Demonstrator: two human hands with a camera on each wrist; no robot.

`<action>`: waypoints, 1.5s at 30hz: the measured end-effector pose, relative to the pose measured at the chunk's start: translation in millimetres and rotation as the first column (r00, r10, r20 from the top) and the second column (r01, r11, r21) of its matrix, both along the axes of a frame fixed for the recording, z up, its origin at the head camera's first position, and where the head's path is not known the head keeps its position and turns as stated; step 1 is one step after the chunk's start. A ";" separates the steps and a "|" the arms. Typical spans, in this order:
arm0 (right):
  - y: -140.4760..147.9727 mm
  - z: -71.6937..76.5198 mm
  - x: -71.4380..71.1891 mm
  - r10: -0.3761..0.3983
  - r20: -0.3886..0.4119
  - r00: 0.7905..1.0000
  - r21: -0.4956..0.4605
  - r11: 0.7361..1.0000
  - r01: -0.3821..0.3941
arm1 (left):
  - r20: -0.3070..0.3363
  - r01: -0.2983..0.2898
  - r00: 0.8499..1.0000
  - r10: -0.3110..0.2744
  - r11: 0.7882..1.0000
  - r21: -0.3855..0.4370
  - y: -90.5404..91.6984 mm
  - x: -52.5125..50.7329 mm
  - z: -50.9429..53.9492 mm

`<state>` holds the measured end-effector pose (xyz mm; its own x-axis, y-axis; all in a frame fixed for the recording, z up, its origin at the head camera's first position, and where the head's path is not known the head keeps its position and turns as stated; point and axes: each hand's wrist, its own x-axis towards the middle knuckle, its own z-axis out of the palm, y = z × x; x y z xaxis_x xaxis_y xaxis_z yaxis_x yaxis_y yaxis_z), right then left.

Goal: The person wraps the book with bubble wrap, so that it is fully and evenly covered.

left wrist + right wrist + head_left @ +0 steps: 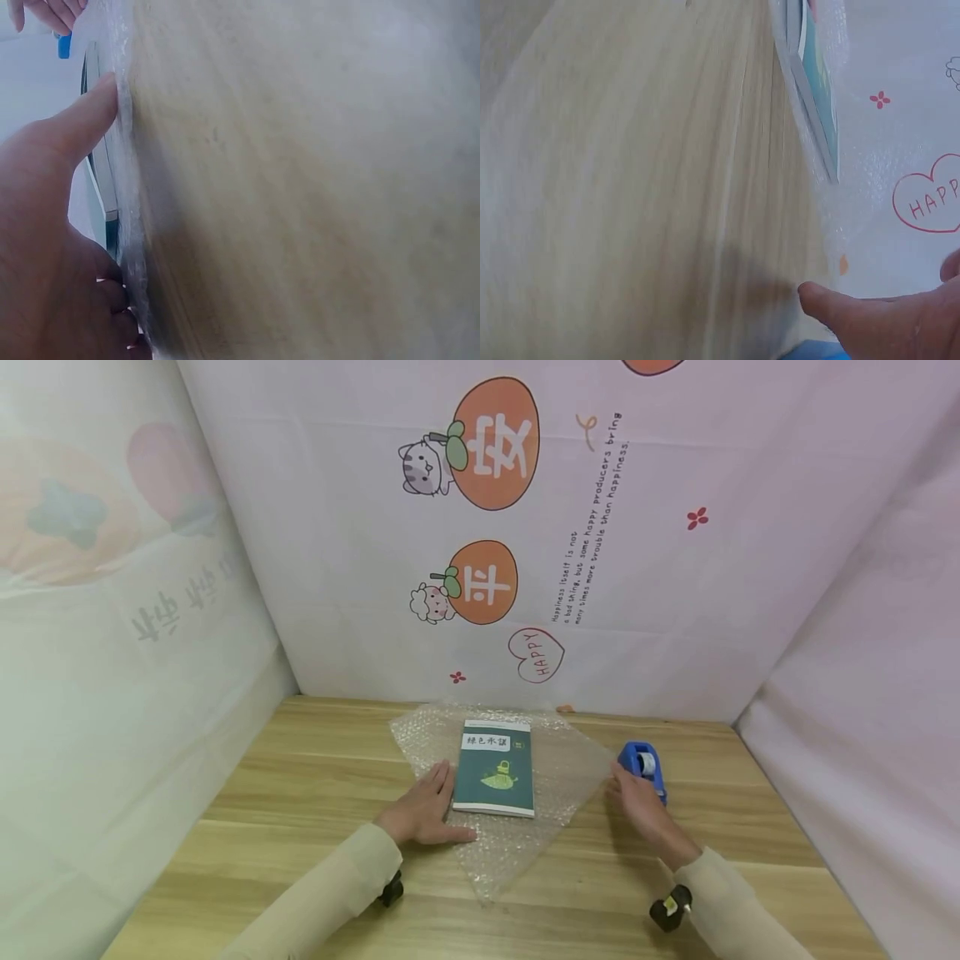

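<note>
Under the green book (493, 769), bubble wrap (566, 764), its covered middle hidden

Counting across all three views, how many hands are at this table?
2: the left hand on the bubble wrap, left of the book, and the right hand beside the blue tape dispenser. The wrist views repeat these; no others seem hidden.

Obstacle seemingly against right hand (641, 802): dispenser (655, 773).
</note>
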<state>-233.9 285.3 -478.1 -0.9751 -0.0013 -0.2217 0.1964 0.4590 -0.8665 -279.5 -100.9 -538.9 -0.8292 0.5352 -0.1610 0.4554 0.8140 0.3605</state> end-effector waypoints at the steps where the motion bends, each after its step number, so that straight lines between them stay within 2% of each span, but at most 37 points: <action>1: -0.6 -0.9 0.1 -0.011 0.014 1.000 -0.057 0.998 0.011 | -0.003 -0.001 1.000 0.001 1.000 -0.001 0.1 -1.3 -1.7; 2: -1.3 -2.4 0.1 -0.028 0.034 0.999 -0.129 0.991 0.032 | -0.001 -0.003 1.000 0.003 1.000 -0.002 0.3 -2.3 -3.2; 4: -3.0 -6.1 -0.4 -0.048 0.062 0.997 -0.278 0.958 0.064 | 0.004 -0.007 1.000 0.007 1.000 -0.009 0.8 -3.1 -4.3; 7: -6.2 -10.9 -0.3 -0.066 0.097 0.993 -0.475 0.874 0.104 | 0.021 -0.015 1.000 0.015 1.000 -0.022 1.3 -2.3 -4.2; 9: -7.5 -14.3 -1.1 -0.064 0.120 0.991 -0.568 0.814 0.121 | 0.028 -0.017 0.999 0.018 1.000 -0.024 1.3 -1.2 -3.6; 12: -9.1 -18.7 -3.5 -0.065 0.149 0.987 -0.668 0.729 0.149 | 0.028 -0.020 0.999 0.020 1.000 -0.021 1.2 0.0 -2.1; 15: -11.3 -23.2 -7.9 -0.071 0.174 0.982 -0.734 0.656 0.178 | 0.018 -0.021 1.000 0.021 1.000 -0.023 1.2 1.0 0.4; 18: -14.7 -26.5 -11.4 -0.066 0.187 0.980 -0.770 0.610 0.188 | 0.012 -0.022 1.000 0.022 0.999 -0.031 1.4 2.9 2.8; 19: -15.9 -27.3 -12.1 -0.066 0.193 0.979 -0.779 0.597 0.193 | 0.008 -0.020 1.000 0.021 0.999 -0.040 2.0 5.7 7.4; 23: -20.3 -28.5 -15.3 -0.048 0.204 0.978 -0.803 0.563 0.195 | 0.002 -0.011 1.000 0.011 0.997 -0.071 4.2 14.1 22.3; 25: -22.5 -28.2 -17.1 -0.033 0.211 0.977 -0.814 0.547 0.194 | -0.006 0.000 1.000 0.000 0.997 -0.076 4.5 16.6 25.8; 30: -29.5 -28.2 -22.1 0.002 0.227 0.974 -0.842 0.503 0.195 | -0.021 0.019 1.000 -0.020 0.998 -0.054 2.8 13.5 16.5; 32: -32.8 -28.1 -24.9 0.012 0.224 0.974 -0.848 0.495 0.189 | -0.009 0.016 1.000 -0.017 0.999 -0.046 2.6 14.2 20.1; 37: -38.9 -28.8 -31.2 0.029 0.205 0.978 -0.857 0.487 0.165 | 0.012 0.020 1.000 -0.020 0.999 -0.036 1.8 12.1 18.1; 42: -45.0 -30.1 -37.6 0.050 0.177 0.983 -0.861 0.491 0.130 | 0.015 0.022 1.000 -0.021 0.999 -0.028 0.9 5.5 6.3; 45: -50.1 -29.5 -41.2 0.055 0.162 0.985 -0.855 0.507 0.112 | 0.012 0.026 1.000 -0.025 0.999 -0.032 1.3 2.7 2.6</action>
<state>-275.2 235.2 -507.6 -0.9323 -0.2453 -0.2658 0.3567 -0.5019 -0.7879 -276.8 -99.6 -536.4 -0.8132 0.5507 -0.1882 0.4721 0.8133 0.3400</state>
